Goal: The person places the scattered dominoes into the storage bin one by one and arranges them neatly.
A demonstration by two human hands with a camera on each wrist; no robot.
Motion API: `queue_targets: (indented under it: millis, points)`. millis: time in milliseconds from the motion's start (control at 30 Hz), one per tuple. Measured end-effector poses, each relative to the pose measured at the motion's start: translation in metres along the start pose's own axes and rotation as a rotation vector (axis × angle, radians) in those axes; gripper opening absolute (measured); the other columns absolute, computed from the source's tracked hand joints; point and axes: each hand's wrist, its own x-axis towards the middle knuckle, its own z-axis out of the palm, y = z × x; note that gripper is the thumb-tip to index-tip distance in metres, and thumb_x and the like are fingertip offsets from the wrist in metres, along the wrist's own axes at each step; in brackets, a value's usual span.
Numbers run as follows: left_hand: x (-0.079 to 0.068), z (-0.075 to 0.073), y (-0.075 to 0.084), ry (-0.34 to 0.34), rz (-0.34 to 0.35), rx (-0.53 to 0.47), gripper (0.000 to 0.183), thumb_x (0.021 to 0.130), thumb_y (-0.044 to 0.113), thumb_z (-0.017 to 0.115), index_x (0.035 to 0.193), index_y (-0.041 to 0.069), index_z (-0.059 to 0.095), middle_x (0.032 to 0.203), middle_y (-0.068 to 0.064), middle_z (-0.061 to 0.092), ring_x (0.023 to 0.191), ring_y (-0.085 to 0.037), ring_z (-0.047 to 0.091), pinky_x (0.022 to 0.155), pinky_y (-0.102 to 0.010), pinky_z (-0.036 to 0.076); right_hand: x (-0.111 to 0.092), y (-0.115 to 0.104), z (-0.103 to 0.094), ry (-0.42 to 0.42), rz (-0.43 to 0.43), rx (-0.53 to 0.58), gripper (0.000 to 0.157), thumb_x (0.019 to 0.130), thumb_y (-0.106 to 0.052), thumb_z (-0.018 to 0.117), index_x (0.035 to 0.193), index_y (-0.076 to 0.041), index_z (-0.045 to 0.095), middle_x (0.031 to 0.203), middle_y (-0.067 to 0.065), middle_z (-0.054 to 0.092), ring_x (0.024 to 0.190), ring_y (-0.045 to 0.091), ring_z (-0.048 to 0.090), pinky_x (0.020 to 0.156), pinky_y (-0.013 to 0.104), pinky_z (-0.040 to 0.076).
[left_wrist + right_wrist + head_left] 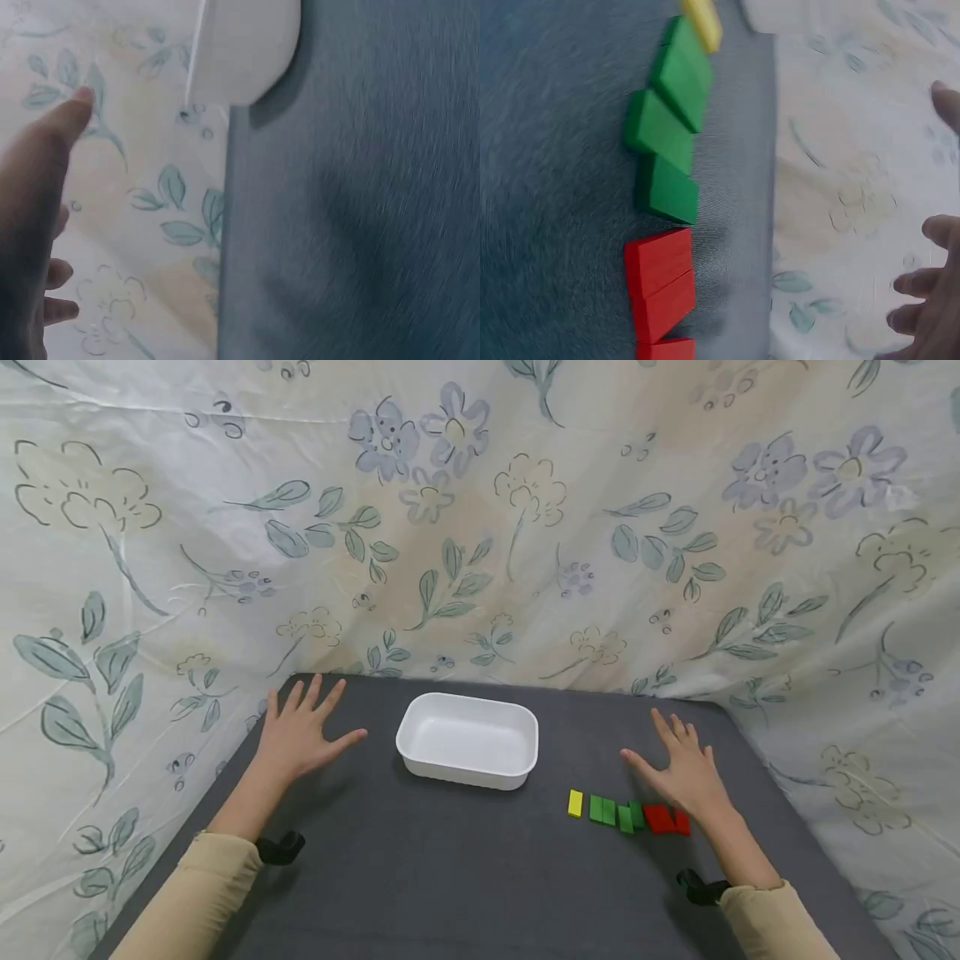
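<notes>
The left hand [303, 735] is held over the far left part of the dark grey worktop [480, 877], with its fingers spread wide and nothing held in them. The right hand [686, 772] is held over the right part, its thumb set well apart from the other fingers; nothing is gripped by it either. Both hands are raised, and shadows are cast on the surface beneath them.

Between the hands, at the far middle of the worktop, a white tray [467, 739] with rounded corners is placed. It is set to the right of the left hand, well apart from its thumb.

A row of small flat blocks is laid to the near right of the tray, close to the right hand in the head view. At the row's left end a yellow block [575, 803] is seen, just beside four green blocks [596, 808], which are set unevenly, the third placed a little nearer than its neighbours. At the right end three red blocks [660, 259] can be counted in the right wrist view, two of them laid side by side.

Beige sleeves [210, 885] and black wristbands [280, 848] are worn on both arms. The worktop is bordered by a floral cloth [525, 527].
</notes>
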Motion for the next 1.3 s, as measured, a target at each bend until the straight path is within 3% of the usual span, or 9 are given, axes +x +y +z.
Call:
queue_targets:
  millis: [200,300,467,600,700,867,1000,1067,1300]
  points:
    - [-0.004,0.018,0.012,0.021,-0.053,-0.296,0.099,0.1,0.072,0.053,0.171,0.013,0.019,0.17,-0.028,0.024,0.154,-0.055,0.026,0.12,-0.075,-0.001,-0.014,0.025,0.002,0.073,0.135,0.243,0.086,0.108,-0.06,0.048,0.172,-0.016,0.01,0.168,0.033,0.026,0.144,0.06,0.037,0.107,0.078,0.032]
    - [-0.007,0.031,0.02,0.021,-0.101,-0.512,0.09,0.105,0.064,0.053,0.171,0.013,0.018,0.17,-0.025,0.029,0.151,-0.05,0.036,0.12,-0.073,0.019,-0.024,0.038,0.006,0.125,0.199,0.363,0.076,0.111,-0.055,0.043,0.172,-0.017,0.018,0.164,0.031,0.036,0.141,0.056,0.045,0.103,0.073,0.04]
    - [-0.014,0.05,0.043,0.06,-0.172,-0.768,0.085,0.106,0.05,0.06,0.171,0.011,0.021,0.17,-0.022,0.032,0.141,-0.044,0.05,0.109,-0.064,0.043,-0.038,0.064,0.014,0.173,0.256,0.47,0.067,0.113,-0.053,0.037,0.166,-0.012,0.036,0.153,0.024,0.054,0.124,0.026,0.06,0.09,0.039,0.05]
    - [-0.014,0.063,0.061,0.077,-0.167,-0.786,0.089,0.103,0.044,0.067,0.17,0.008,0.021,0.169,-0.025,0.029,0.128,-0.04,0.058,0.107,-0.059,0.046,-0.047,0.087,0.025,0.156,0.266,0.559,0.068,0.114,-0.052,0.035,0.161,-0.004,0.043,0.133,-0.019,0.063,0.101,-0.008,0.054,0.073,0.02,0.046]
    - [-0.012,0.074,0.069,0.036,-0.163,-0.778,0.095,0.099,0.045,0.071,0.171,0.008,0.019,0.171,-0.026,0.025,0.111,-0.035,0.064,0.098,-0.052,0.051,-0.053,0.101,0.033,0.124,0.26,0.618,0.069,0.115,-0.051,0.034,0.16,0.0,0.043,0.116,-0.044,0.052,0.099,-0.013,0.051,0.073,0.02,0.045]
    - [-0.005,0.094,0.074,-0.07,-0.142,-0.824,0.109,0.094,0.05,0.078,0.172,0.014,0.011,0.168,-0.026,0.031,0.079,-0.02,0.06,0.075,-0.034,0.05,-0.059,0.117,0.038,0.058,0.223,0.477,0.059,0.115,-0.043,0.042,0.156,0.0,0.05,0.134,-0.012,0.065,0.096,-0.018,0.046,0.076,0.017,0.044]
    - [-0.001,0.103,0.076,-0.112,-0.114,-0.855,0.116,0.089,0.05,0.084,0.173,0.023,0.009,0.118,-0.021,0.063,0.067,-0.016,0.052,0.064,-0.029,0.043,-0.061,0.122,0.035,-0.026,0.17,0.333,0.046,0.111,-0.023,0.055,0.151,-0.001,0.055,0.133,0.026,0.065,0.087,-0.008,0.051,0.07,0.023,0.045]
    - [0.0,0.104,0.076,-0.101,-0.104,-0.858,0.116,0.087,0.047,0.087,0.173,0.026,0.012,0.09,-0.013,0.058,0.066,-0.016,0.05,0.062,-0.029,0.041,-0.061,0.122,0.034,-0.063,0.152,0.323,0.047,0.106,-0.014,0.06,0.151,-0.001,0.056,0.12,0.024,0.067,0.078,0.004,0.054,0.064,0.028,0.045]
    - [0.0,0.108,0.076,-0.041,-0.068,-0.883,0.111,0.086,0.038,0.09,0.171,0.02,0.022,0.077,-0.005,0.055,0.067,-0.018,0.051,0.061,-0.028,0.042,-0.056,0.115,0.037,-0.093,0.076,0.242,0.052,0.095,-0.002,0.066,0.147,0.001,0.059,0.104,0.015,0.065,0.083,0.02,0.053,0.065,0.031,0.04]
